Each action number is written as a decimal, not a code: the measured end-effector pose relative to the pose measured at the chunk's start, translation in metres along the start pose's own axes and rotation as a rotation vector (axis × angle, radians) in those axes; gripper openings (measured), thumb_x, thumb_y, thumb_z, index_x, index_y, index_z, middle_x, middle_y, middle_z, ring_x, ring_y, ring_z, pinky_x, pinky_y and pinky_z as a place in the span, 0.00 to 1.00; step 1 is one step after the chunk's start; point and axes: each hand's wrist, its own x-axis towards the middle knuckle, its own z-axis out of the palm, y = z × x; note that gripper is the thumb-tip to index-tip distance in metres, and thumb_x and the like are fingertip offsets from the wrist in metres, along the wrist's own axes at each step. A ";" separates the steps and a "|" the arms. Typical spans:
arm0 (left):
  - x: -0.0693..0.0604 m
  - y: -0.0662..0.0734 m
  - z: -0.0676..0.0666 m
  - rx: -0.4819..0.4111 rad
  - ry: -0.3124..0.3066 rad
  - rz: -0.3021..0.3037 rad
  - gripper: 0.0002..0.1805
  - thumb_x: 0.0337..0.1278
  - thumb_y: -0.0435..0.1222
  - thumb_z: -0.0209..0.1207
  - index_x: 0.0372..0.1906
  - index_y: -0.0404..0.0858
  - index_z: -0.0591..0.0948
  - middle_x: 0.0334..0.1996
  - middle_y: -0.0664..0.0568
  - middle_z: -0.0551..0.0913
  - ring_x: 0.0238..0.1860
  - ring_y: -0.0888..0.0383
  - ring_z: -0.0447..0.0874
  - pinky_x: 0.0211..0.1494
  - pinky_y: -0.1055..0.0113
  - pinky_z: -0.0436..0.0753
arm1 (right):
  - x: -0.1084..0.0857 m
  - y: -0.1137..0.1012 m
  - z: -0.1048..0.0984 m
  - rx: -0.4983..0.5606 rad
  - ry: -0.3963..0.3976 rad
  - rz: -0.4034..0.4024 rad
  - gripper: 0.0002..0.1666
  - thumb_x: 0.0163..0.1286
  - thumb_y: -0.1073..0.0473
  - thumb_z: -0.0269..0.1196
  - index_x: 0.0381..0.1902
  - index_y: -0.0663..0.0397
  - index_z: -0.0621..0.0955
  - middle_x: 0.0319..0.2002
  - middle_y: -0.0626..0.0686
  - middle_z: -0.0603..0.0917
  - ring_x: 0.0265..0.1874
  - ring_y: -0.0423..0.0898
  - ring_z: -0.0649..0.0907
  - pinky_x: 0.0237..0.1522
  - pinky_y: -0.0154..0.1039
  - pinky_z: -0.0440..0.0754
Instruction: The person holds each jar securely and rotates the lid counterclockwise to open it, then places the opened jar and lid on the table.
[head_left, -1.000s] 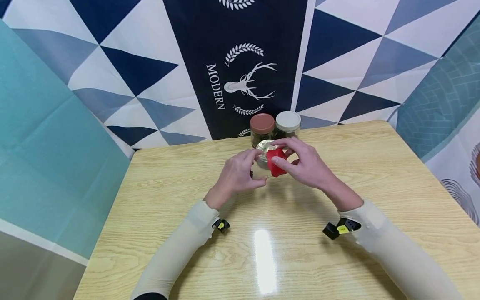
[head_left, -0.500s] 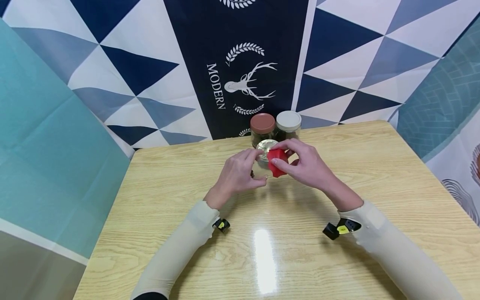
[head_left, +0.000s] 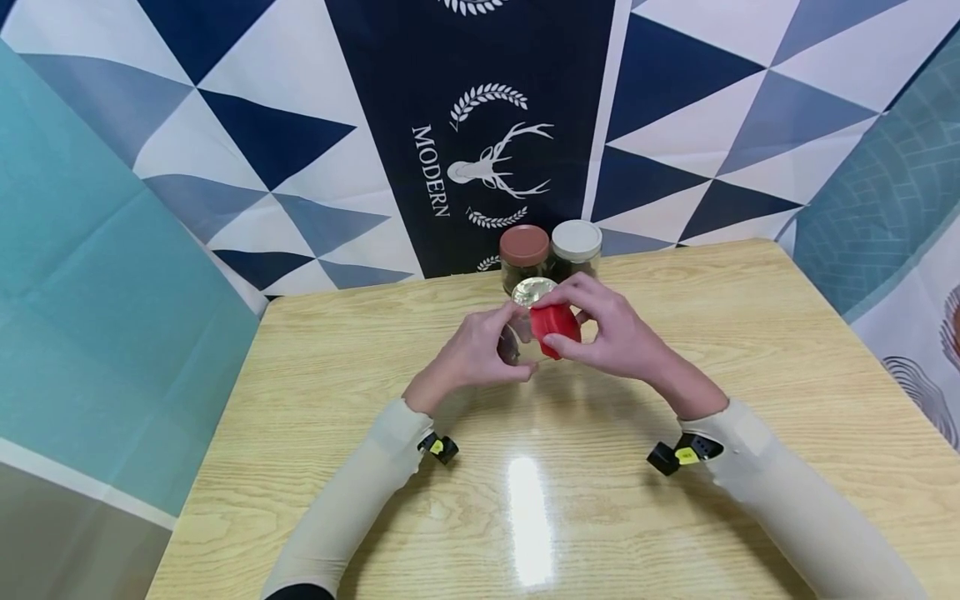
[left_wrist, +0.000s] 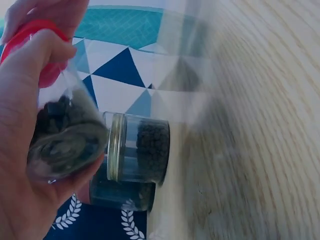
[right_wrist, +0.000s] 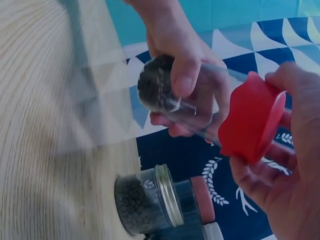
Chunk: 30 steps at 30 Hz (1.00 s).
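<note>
wood table [head_left: 360, 483] spreads beneath you; above it your left hand [head_left: 476, 346] grips the tilted jar [left_wrist: 72, 137], your right hand [head_left: 615, 329] pinches its red lid [right_wrist: 250, 117]. if the lid gives suddenly, a jolt could spill the dark contents [right_wrist: 155, 87] or knock the metal-lidded jar [right_wrist: 142, 200] behind.

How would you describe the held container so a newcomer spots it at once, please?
On the far side of the wooden table, three jars stand by the backdrop. Just nearer, left hand and right hand hold a clear container with dark contents. Its bright red lid differs from the jars' brownish-red, white and metallic ones.
</note>
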 end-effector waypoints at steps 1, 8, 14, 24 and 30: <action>0.000 -0.001 0.000 -0.036 -0.025 -0.005 0.31 0.58 0.39 0.79 0.62 0.35 0.79 0.47 0.40 0.94 0.37 0.60 0.91 0.44 0.75 0.88 | -0.001 0.002 0.000 0.001 -0.006 -0.027 0.25 0.66 0.68 0.76 0.61 0.52 0.89 0.57 0.56 0.86 0.50 0.44 0.84 0.44 0.33 0.90; -0.001 -0.004 -0.001 -0.101 -0.104 -0.024 0.29 0.59 0.40 0.81 0.60 0.37 0.80 0.47 0.41 0.94 0.38 0.63 0.90 0.47 0.76 0.88 | -0.002 0.006 0.002 0.025 -0.045 -0.188 0.28 0.59 0.70 0.76 0.58 0.51 0.91 0.61 0.57 0.85 0.62 0.39 0.80 0.54 0.29 0.89; -0.001 -0.005 0.001 -0.072 -0.093 -0.024 0.30 0.59 0.40 0.81 0.61 0.36 0.80 0.48 0.40 0.94 0.39 0.61 0.91 0.48 0.76 0.88 | -0.004 0.007 0.001 0.016 -0.059 -0.190 0.28 0.59 0.70 0.76 0.58 0.51 0.91 0.62 0.58 0.84 0.63 0.40 0.80 0.54 0.29 0.89; -0.002 0.001 0.004 0.246 0.043 -0.007 0.36 0.54 0.47 0.82 0.65 0.37 0.82 0.48 0.48 0.95 0.38 0.59 0.92 0.46 0.67 0.90 | -0.003 0.005 0.002 0.002 -0.079 0.086 0.31 0.72 0.60 0.77 0.71 0.53 0.83 0.62 0.59 0.81 0.54 0.50 0.84 0.46 0.39 0.92; -0.003 0.002 0.007 0.427 0.170 0.022 0.36 0.56 0.50 0.81 0.64 0.37 0.83 0.48 0.49 0.94 0.39 0.57 0.93 0.42 0.63 0.93 | -0.001 0.001 0.002 0.006 -0.066 0.237 0.32 0.77 0.56 0.75 0.74 0.55 0.80 0.63 0.61 0.82 0.58 0.59 0.88 0.47 0.48 0.96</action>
